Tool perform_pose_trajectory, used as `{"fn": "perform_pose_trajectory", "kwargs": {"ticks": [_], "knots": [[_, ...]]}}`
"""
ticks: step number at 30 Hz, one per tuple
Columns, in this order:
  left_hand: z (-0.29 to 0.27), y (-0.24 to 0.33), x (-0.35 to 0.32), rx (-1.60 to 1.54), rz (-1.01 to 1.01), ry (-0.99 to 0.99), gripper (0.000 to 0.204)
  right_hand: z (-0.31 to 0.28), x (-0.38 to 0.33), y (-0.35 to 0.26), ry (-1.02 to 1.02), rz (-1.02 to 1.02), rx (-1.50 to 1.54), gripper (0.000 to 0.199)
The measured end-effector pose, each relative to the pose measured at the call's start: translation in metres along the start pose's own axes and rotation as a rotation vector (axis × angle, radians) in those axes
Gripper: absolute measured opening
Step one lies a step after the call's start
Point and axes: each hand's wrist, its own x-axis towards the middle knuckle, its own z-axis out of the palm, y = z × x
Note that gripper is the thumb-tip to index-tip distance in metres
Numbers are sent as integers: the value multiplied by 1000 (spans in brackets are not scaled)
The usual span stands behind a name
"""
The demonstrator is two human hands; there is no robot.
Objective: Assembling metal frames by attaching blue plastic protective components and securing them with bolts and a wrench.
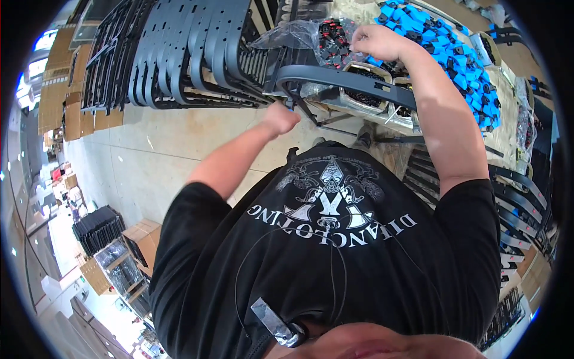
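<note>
My left hand (280,119) is closed beside the leg of a dark grey curved metal frame (341,76); a speck of blue shows at its fingers, and what it grips cannot be made out. That frame lies along the near edge of the workbench. Over the bench, my right hand (378,43) has its fingers bent together at a clear plastic bag of small black and red parts (335,40). Whatever its fingertips pinch is too small to tell. Just right of that hand spreads a big heap of blue and black plastic pieces (457,57).
Dark metal frames (179,54) stand stacked on the left, close to my left hand. Open bags of small dark parts (365,99) sit behind the frame. More curved frames (517,203) are piled at right. Cardboard boxes (143,239) stand on the floor at lower left.
</note>
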Motion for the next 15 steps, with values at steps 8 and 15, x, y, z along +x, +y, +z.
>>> {"fn": "perform_pose_trajectory", "kwargs": {"ticks": [8, 15], "knots": [[59, -17, 8, -443, 86, 431, 64, 10, 0, -14, 43, 35, 117, 33], [80, -61, 54, -327, 604, 502, 88, 8, -3, -13, -104, 189, 130, 32]]}}
